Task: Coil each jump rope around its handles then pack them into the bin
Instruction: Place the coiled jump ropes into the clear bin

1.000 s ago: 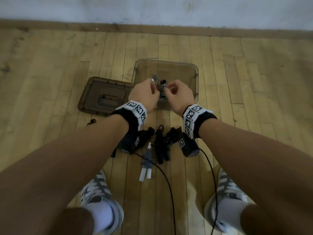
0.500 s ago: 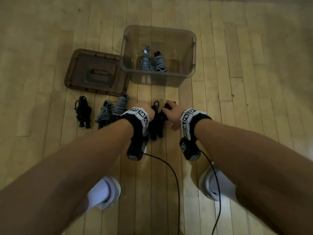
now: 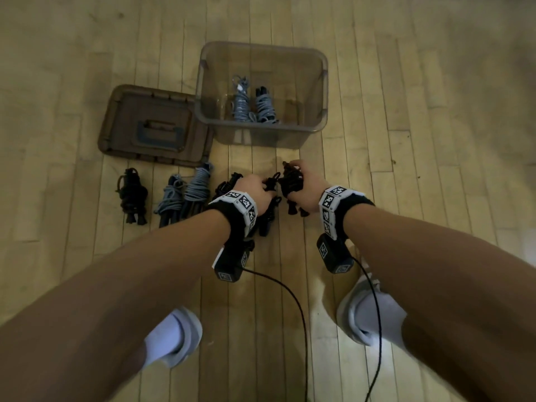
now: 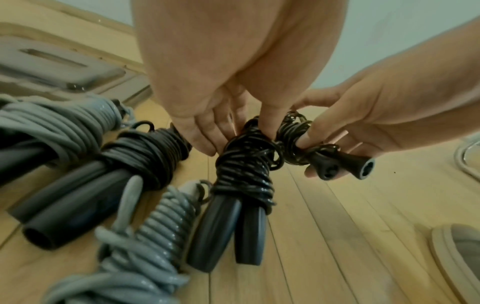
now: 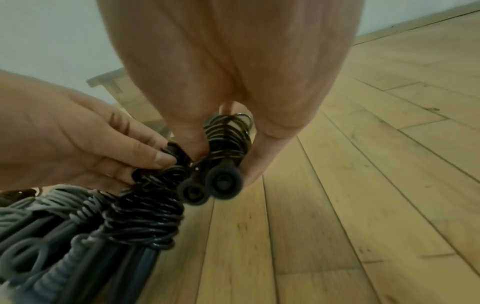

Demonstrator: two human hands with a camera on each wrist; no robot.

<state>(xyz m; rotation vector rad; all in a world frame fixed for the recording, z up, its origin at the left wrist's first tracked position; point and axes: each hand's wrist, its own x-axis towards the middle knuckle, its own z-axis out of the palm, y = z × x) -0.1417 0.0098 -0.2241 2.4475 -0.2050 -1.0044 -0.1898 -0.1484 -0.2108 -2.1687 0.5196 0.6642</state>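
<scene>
Lid (image 3: 153, 126) beside bin (image 3: 316, 82), coiled ropes (image 3: 185, 195) nearby

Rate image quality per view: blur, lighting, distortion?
Head view: dim, warm, corners darker, floorboards bowed by the wide lens, bin sharp. Left wrist view: brighter, black coiled rope sharp, edges smeared. Right wrist view: handle ends in the right hand motion-blurred, floor sharp.

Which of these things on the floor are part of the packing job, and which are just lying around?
Part of the job:
- bin, holding two coiled grey ropes
- thin black rope gripped by the right hand
- black rope under the left hand
- coiled ropes waiting on the floor

Just lying about:
- bin lid
- wrist camera cables
</scene>
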